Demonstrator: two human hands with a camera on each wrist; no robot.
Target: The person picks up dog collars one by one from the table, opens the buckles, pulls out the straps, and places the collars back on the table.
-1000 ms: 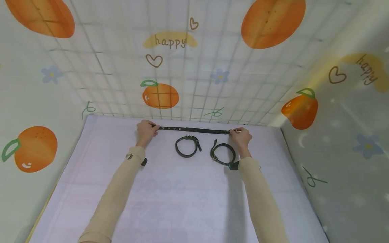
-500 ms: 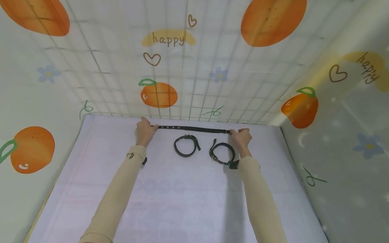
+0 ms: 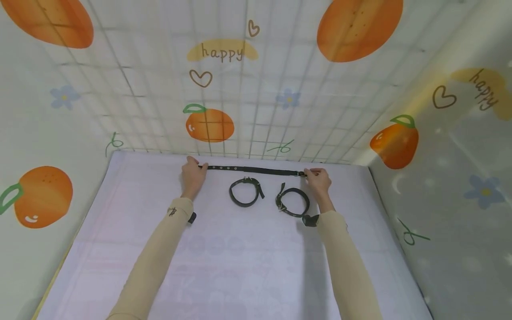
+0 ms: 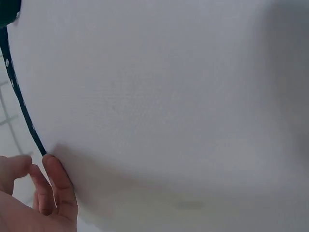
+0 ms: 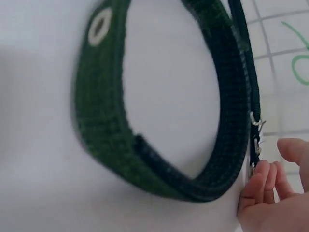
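Observation:
A dark collar, with eyelets at its left end and a metal buckle at its right, lies stretched near the back wall. My left hand pinches the eyelet end; in the left wrist view fingertips meet the tip. My right hand pinches the buckle end; in the right wrist view its fingers touch the end beyond the buckle. Two buckled collars lie in loops in front: the left loop and the right loop, whose dark green webbing fills the right wrist view.
A white table lies beneath both hands. Close behind it stands a wire grid wall covered by a printed cloth with oranges. Patterned side walls flank the table. Black wrist cameras hang on the sleeves.
The stretched collar stays nearly still. My right fingers have shifted slightly right, so more of the buckle end shows. My left hand has turned a little more upright.

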